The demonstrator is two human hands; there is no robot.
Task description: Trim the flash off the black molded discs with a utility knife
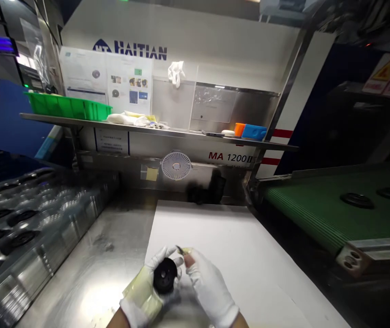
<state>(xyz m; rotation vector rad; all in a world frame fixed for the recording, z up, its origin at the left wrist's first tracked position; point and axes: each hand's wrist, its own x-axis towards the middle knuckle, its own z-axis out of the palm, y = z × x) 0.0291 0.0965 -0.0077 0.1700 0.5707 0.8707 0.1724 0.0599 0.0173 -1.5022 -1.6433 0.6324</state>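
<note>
My left hand [144,287], in a white glove with a yellowish layer over the palm, is closed around a round black plastic disc [164,275]. The disc is tilted toward me, and a small hole shows at its middle. Just to the right, my gloved right hand [207,282] pinches a small dark trimming blade [180,250]. Only the blade's tip sticks out past the fingers, pointing up and left; the rest of it is hidden. A bare thumb tip shows through the right glove. Both hands are above the near part of a white sheet [208,232].
At left, a clear plastic tray [61,232] carries several black discs. On the right, a green conveyor belt [311,209] bears black discs. A shelf [181,135] crosses ahead, with a green bin [68,107] and a blue box [254,132]. Below it is a white fan [176,166].
</note>
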